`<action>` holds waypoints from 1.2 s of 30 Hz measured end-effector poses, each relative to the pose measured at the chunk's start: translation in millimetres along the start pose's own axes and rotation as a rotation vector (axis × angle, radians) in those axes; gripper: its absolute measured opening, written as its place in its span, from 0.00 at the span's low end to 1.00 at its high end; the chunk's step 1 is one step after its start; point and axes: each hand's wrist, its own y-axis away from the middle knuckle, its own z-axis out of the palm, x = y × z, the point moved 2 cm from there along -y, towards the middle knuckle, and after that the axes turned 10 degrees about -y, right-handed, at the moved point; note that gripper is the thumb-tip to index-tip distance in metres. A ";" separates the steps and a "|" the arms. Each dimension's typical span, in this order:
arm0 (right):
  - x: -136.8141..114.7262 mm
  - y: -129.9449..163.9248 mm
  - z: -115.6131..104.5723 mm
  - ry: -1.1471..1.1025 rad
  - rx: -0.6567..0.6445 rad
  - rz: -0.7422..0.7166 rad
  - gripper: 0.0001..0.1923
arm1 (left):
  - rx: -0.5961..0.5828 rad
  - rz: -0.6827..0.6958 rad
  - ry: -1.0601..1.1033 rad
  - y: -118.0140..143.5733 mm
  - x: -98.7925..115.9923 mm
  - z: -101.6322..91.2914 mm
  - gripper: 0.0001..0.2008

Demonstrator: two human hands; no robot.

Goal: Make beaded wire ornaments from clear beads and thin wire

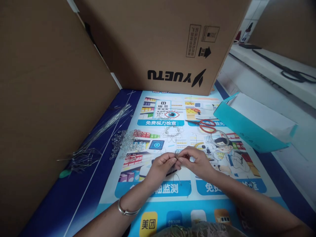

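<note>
A tall cardboard box [158,42] stands at the back of the counter [74,197], which is covered by a printed blue poster [172,138]. A teal paper bag [247,128] lies to the right, red scissors [207,126] beside it. Clear beads [124,141] and thin wire strands [103,131] lie left. Near the middle, the left hand [161,164] and right hand [197,161] meet, each grip pinching a small beaded wire piece [177,157] between fingertips.

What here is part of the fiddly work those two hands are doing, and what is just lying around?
In hand:
left hand and right hand, pinching a small wire piece
clear beads
bundle of wires
finished bead flower

Lying about:
red scissors
teal paper bag
big cardboard box
printed poster underneath
</note>
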 end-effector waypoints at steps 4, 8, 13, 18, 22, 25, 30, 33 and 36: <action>1.3 1.0 0.1 0.012 0.020 0.005 0.03 | -0.028 -0.005 0.013 0.6 1.7 0.8 0.08; -1.0 1.1 -0.4 0.003 0.031 0.016 0.03 | -0.047 0.011 -0.017 1.3 3.3 1.6 0.08; -2.8 1.3 -0.6 -0.001 0.030 0.010 0.03 | -0.040 0.022 -0.031 1.3 2.1 1.2 0.08; -2.6 0.0 -2.3 -0.014 -0.025 -0.004 0.06 | -0.040 0.028 -0.024 1.1 -0.4 -0.8 0.08; -2.2 -1.5 -2.6 -0.101 -0.145 -0.081 0.09 | -0.087 -0.022 0.015 1.4 -3.1 -1.8 0.09; 3.5 -1.2 -2.5 -0.207 -0.164 -0.064 0.11 | -0.123 -0.101 0.091 1.8 -5.1 -2.4 0.09; 9.2 0.2 -1.9 -0.304 -0.189 -0.056 0.09 | -0.229 -0.165 0.169 2.8 -6.3 -1.7 0.10; 4.9 -0.1 -3.4 -0.261 -0.173 -0.093 0.08 | -0.266 -0.135 0.144 3.4 -6.6 -0.5 0.10; -1.6 -0.1 -5.0 -0.180 -0.168 -0.156 0.07 | -0.268 -0.082 0.003 4.3 -4.5 0.1 0.11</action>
